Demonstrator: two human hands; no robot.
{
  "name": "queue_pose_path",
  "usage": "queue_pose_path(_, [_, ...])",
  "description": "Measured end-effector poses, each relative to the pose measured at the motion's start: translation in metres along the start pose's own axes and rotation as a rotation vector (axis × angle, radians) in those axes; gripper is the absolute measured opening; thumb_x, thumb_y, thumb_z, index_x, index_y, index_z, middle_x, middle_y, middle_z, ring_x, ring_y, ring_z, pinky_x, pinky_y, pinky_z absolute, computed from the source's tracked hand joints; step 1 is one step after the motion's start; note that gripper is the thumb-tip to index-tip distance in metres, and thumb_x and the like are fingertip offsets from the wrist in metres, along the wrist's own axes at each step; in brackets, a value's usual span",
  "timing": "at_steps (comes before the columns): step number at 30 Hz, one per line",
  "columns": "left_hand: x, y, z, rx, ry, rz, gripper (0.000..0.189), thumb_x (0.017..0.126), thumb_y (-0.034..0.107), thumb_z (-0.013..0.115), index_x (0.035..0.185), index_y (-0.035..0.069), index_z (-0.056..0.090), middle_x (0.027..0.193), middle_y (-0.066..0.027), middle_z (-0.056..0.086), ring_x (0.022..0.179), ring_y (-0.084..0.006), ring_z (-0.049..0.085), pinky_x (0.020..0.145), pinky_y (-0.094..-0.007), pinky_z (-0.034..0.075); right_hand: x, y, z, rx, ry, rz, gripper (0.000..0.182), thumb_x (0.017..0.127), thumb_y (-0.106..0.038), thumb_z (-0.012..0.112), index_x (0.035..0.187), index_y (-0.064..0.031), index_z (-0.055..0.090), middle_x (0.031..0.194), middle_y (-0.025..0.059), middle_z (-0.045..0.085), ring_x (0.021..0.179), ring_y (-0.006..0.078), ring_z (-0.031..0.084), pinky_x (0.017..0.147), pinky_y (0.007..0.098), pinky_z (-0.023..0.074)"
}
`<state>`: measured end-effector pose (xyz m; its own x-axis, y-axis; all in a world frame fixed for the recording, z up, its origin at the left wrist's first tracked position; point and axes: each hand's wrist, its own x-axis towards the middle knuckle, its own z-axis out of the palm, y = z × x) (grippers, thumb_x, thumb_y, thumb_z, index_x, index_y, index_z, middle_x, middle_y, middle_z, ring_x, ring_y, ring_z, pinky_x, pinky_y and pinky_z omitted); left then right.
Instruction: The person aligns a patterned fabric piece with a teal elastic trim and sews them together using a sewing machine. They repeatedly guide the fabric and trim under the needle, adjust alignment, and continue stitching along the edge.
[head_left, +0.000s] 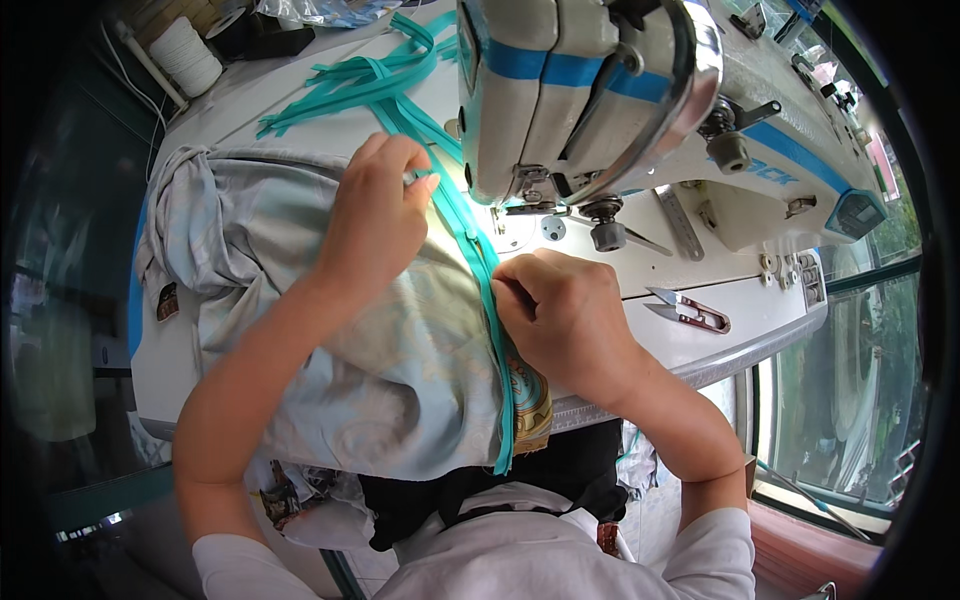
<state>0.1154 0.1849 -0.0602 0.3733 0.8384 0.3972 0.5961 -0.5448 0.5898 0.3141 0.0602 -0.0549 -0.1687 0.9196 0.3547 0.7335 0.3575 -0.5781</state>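
Note:
A long teal zipper (499, 367) runs along the right edge of a pale patterned fabric (375, 360), which is spread face down or folded over the table. My left hand (386, 202) pinches the zipper tape's left side, above the zipper slider (472, 234). Lower down, my right hand (562, 322) has its thumb and curled fingers closed at the tape's right edge; its fingertips are partly hidden. A brighter printed piece of cloth (534, 401) shows beneath the zipper. Just beyond my hands is the lit needle area (501, 221) of a sewing machine (555, 97).
More teal zippers (360, 86) lie loosely at the far side. Thread snips (690, 311) and a small metal ruler (681, 225) rest to the right. Several bobbins (780, 270) sit near the table's right end. A white thread cone (185, 56) stands back left.

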Motion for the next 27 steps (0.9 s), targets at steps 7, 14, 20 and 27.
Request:
queue_pose_path(7, [0.044, -0.040, -0.004, 0.006, -0.273, 0.261, 0.029, 0.085, 0.012, 0.088, 0.102, 0.009, 0.064, 0.119, -0.0115, 0.063, 0.123, -0.0336, 0.055, 0.106, -0.0482, 0.044, 0.001, 0.002, 0.005, -0.017, 0.031, -0.047, 0.011, 0.092, -0.012, 0.070, 0.087, -0.0022, 0.070, 0.079, 0.0165, 0.067, 0.073, 0.0384, 0.069, 0.069, 0.0485, 0.0554])
queue_pose_path(14, [0.032, -0.026, -0.003, 0.107, -0.237, 0.259, 0.027, 0.084, 0.013, 0.087, 0.094, 0.012, 0.062, 0.119, -0.0057, 0.063, 0.125, -0.0307, 0.055, 0.110, -0.0474, 0.041, 0.000, 0.006, 0.005, -0.021, 0.046, -0.044, 0.004, 0.089, -0.007, 0.071, 0.087, -0.0032, 0.072, 0.077, 0.0148, 0.068, 0.070, 0.0368, 0.069, 0.066, 0.0452, 0.0555])
queue_pose_path(20, [0.036, -0.031, -0.012, 0.101, -0.211, 0.353, 0.023, 0.085, 0.009, 0.082, 0.094, 0.008, 0.061, 0.118, -0.0073, 0.064, 0.123, -0.0314, 0.059, 0.110, -0.0484, 0.042, 0.002, 0.002, 0.005, 0.009, 0.033, -0.069, 0.012, 0.092, -0.012, 0.069, 0.086, -0.0018, 0.069, 0.078, 0.0167, 0.067, 0.072, 0.0387, 0.068, 0.069, 0.0491, 0.0551])
queue_pose_path(27, [-0.036, 0.056, -0.055, 0.298, -0.097, 0.801, 0.011, 0.082, 0.005, 0.067, 0.092, 0.003, 0.062, 0.086, -0.0099, 0.063, 0.090, -0.0332, 0.066, 0.096, -0.0513, 0.050, -0.003, 0.008, 0.009, -0.068, 0.068, -0.097, 0.016, 0.096, -0.014, 0.069, 0.086, -0.0015, 0.065, 0.077, 0.0171, 0.066, 0.071, 0.0395, 0.068, 0.068, 0.0503, 0.0547])
